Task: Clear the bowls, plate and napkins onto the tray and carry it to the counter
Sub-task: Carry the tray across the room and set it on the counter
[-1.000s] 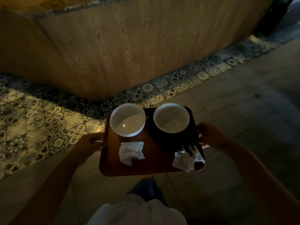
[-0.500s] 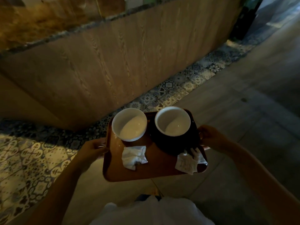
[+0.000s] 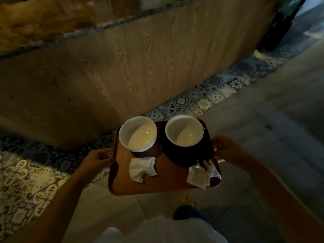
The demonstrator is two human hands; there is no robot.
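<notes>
Nearest the camera: a white shirt hem (image 3: 157, 230) and a shoe (image 3: 188, 201) on the grey floor (image 3: 263, 155), person mid-stride by the look of it. Both forearms reach forward to a brown tray (image 3: 163, 185), held level at about waist height. Left hand (image 3: 95, 161) wraps the left rim, fingers curled shut on the edge; right hand (image 3: 226, 149) does the same on the right rim, thumb on top. Grips sit opposite each other, likely to balance the load.

On the tray: a crumpled napkin (image 3: 142, 169) near centre, a second napkin (image 3: 201, 175) at the near right corner, touching the dark plate (image 3: 185, 155). Light stuff lies loose at the near end, heavy dishes at the far end. Left bowl (image 3: 138, 134) stands straight on the tray; right bowl (image 3: 184, 130) sits on the plate. Both upright, look empty.

Clearing seems done; carrying is the step in hand. Risk: bowl sliding on plate if the tray tips.

Beyond: a strip of patterned tile (image 3: 201, 100) runs along the base of a wood-panelled counter front (image 3: 131, 67), with a speckled stone top edge (image 3: 87, 32). Room dim, warm light. Counter is close ahead; the tray needs lifting to reach its top.
</notes>
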